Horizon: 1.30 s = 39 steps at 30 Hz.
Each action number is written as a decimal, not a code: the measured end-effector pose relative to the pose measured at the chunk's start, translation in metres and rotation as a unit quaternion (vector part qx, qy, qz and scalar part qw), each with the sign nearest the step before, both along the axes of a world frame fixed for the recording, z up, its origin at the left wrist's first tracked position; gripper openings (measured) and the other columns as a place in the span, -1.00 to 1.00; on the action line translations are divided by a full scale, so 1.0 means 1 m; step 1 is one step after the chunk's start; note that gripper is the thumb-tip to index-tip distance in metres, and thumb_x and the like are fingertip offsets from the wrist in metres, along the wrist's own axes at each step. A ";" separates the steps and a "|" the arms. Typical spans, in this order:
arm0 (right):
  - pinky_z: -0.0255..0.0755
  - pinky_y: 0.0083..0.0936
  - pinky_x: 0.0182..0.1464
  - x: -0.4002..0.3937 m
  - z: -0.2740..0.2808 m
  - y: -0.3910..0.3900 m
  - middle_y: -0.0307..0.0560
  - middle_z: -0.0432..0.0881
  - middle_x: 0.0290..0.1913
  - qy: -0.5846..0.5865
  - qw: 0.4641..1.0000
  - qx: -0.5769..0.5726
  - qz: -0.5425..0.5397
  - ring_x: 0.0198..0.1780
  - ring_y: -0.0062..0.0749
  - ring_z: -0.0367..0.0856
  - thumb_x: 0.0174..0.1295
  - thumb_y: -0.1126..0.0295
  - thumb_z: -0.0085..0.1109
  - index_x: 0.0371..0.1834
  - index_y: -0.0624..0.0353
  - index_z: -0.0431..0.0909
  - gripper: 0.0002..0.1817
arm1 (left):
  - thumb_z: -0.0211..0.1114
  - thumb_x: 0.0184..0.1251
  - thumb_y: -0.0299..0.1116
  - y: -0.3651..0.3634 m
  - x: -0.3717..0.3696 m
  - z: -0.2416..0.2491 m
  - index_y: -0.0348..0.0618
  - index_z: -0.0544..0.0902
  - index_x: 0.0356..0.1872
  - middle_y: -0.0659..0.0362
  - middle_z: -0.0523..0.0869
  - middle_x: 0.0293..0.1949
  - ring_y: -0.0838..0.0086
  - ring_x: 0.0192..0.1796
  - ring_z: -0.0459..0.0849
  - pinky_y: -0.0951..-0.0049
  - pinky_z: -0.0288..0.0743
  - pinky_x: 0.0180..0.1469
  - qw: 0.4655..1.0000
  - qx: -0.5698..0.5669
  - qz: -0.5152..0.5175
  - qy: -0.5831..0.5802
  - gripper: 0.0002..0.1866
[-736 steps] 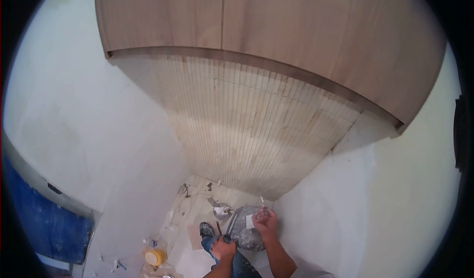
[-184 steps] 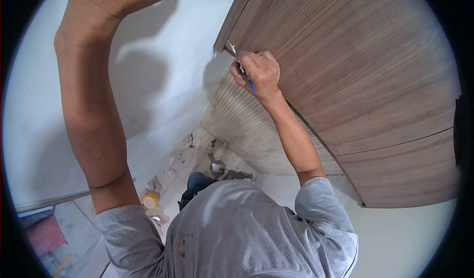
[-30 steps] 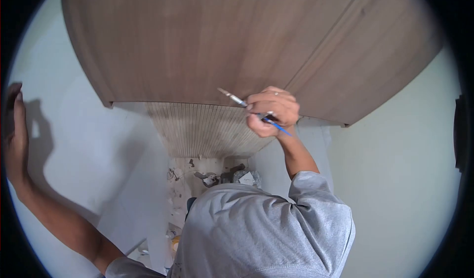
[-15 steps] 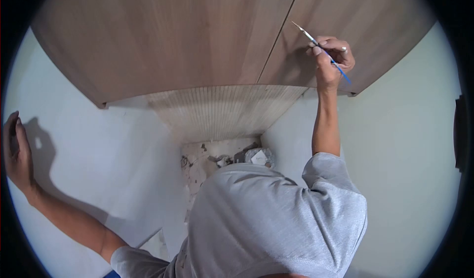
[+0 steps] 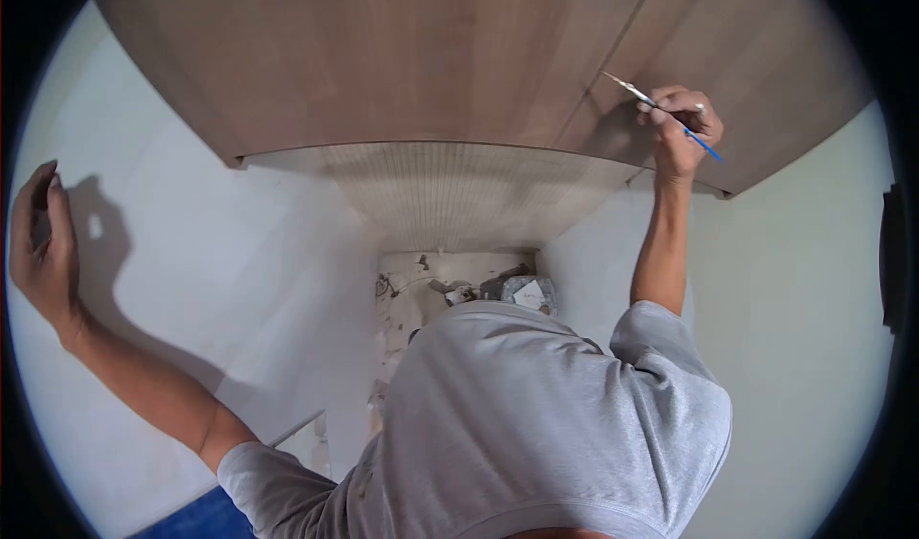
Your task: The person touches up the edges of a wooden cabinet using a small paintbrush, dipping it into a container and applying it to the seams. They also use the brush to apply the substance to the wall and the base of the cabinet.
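1. Right hand point(image 5: 682, 129) is up in front of the wood cabinet point(image 5: 383, 60), grip pinched around a skinny paintbrush point(image 5: 707, 148) with a blue handle.
2. Brush is tilted in front of the cabinet, tip right by the seam point(image 5: 625, 33) between its panels. Honestly can't tell if the bristles touch the wood.
3. Left hand point(image 5: 48, 263) is out left of the cabinet, near the white wall point(image 5: 239, 280), thumb and fingers apart and loosely curled. Can't tell if it's touching the wall.
4. Below the cabinet there's a ribbed panel point(image 5: 431, 194), then a messy floor point(image 5: 407, 317).
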State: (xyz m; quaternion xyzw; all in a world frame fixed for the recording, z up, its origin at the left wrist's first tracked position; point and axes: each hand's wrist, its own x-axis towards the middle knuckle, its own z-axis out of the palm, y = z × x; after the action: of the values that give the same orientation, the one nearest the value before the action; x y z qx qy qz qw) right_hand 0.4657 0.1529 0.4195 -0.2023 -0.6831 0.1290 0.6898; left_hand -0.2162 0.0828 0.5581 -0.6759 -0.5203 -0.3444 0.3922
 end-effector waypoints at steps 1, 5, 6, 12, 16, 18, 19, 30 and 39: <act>0.66 -0.43 -0.32 -0.003 -0.003 0.001 0.15 0.72 -0.28 0.003 1.000 0.000 -0.004 -0.33 -0.33 0.73 0.13 0.66 0.33 -0.27 0.34 0.62 -0.88 | 0.40 0.47 -0.51 -0.004 0.006 0.002 -0.19 0.82 0.02 0.18 0.87 -0.10 0.54 -0.09 0.80 0.55 0.68 0.03 1.000 0.007 -0.004 0.012 -0.82; 0.64 -0.46 -0.32 -0.001 -0.002 0.002 0.15 0.70 -0.28 0.003 1.000 0.004 -0.001 -0.34 -0.34 0.72 0.15 0.66 0.29 -0.26 0.33 0.61 -0.89 | 0.41 0.44 -0.51 -0.010 0.027 0.002 -0.19 0.82 -0.02 0.18 0.86 -0.13 0.56 -0.12 0.80 0.60 0.65 -0.09 0.999 0.026 -0.037 -0.002 -0.83; 0.64 -0.46 -0.32 0.001 -0.003 0.002 0.15 0.70 -0.29 -0.002 1.000 0.005 0.001 -0.35 -0.34 0.71 0.16 0.66 0.28 -0.25 0.33 0.61 -0.89 | 0.43 0.42 -0.51 -0.009 0.028 0.001 -0.19 0.82 -0.03 0.18 0.86 -0.15 0.56 -0.13 0.80 0.61 0.64 -0.10 0.997 0.024 -0.064 -0.027 -0.83; 0.62 -0.45 -0.33 0.009 -0.007 0.005 0.14 0.68 -0.26 -0.005 1.000 0.005 -0.013 -0.32 -0.32 0.70 0.17 0.64 0.28 -0.25 0.32 0.60 -0.89 | 0.41 0.34 -0.50 -0.014 0.042 0.003 -0.15 0.84 -0.10 0.24 0.85 -0.23 0.60 -0.19 0.76 0.63 0.59 -0.23 0.996 0.049 -0.076 -0.019 -0.84; 0.64 -0.43 -0.31 0.012 -0.006 0.005 0.15 0.67 -0.24 -0.016 1.000 0.003 -0.010 -0.27 -0.31 0.71 0.19 0.64 0.26 -0.24 0.31 0.60 -0.90 | 0.41 0.30 -0.49 -0.013 0.044 0.000 -0.10 0.86 -0.11 0.28 0.85 -0.26 0.63 -0.20 0.75 0.65 0.54 -0.31 0.993 0.063 -0.094 -0.040 -0.82; 0.64 -0.43 -0.31 0.016 -0.008 0.006 0.15 0.67 -0.24 -0.014 1.000 -0.001 -0.011 -0.26 -0.30 0.71 0.19 0.65 0.25 -0.24 0.31 0.60 -0.90 | 0.40 0.28 -0.46 -0.012 0.044 0.000 -0.06 0.87 -0.13 0.30 0.85 -0.26 0.65 -0.20 0.74 0.66 0.50 -0.36 0.992 0.066 -0.096 -0.048 -0.81; 0.64 -0.42 -0.31 0.017 -0.008 0.007 0.15 0.67 -0.24 -0.013 1.000 -0.003 -0.012 -0.25 -0.30 0.71 0.19 0.65 0.25 -0.24 0.32 0.60 -0.90 | 0.40 0.28 -0.47 -0.011 0.044 0.000 -0.05 0.87 -0.13 0.30 0.85 -0.26 0.65 -0.21 0.74 0.66 0.50 -0.37 0.992 0.070 -0.098 -0.042 -0.81; 0.63 -0.41 -0.31 0.022 -0.011 0.010 0.13 0.65 -0.25 -0.021 1.000 0.007 0.001 -0.23 -0.28 0.70 0.19 0.68 0.22 -0.22 0.31 0.60 -0.88 | 0.43 0.37 -0.45 -0.015 0.041 0.004 -0.09 0.87 -0.07 0.24 0.88 -0.23 0.59 -0.17 0.78 0.58 0.64 -0.12 0.995 0.056 -0.082 0.012 -0.82; 0.66 -0.42 -0.25 0.024 -0.011 0.011 0.06 0.63 -0.23 -0.025 1.000 0.005 0.003 -0.20 -0.26 0.71 0.21 0.69 0.25 -0.22 0.29 0.63 -0.88 | 0.43 0.35 -0.46 -0.016 0.039 0.003 -0.04 0.88 -0.06 0.27 0.88 -0.23 0.61 -0.17 0.78 0.62 0.63 -0.17 0.997 0.043 -0.058 -0.020 -0.81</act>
State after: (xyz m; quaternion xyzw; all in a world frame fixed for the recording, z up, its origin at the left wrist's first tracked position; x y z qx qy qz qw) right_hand 0.4897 0.1638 0.4082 -0.2000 -0.7011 0.1228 0.6733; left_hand -0.1776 0.0665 0.5607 -0.6807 -0.4722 -0.4021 0.3899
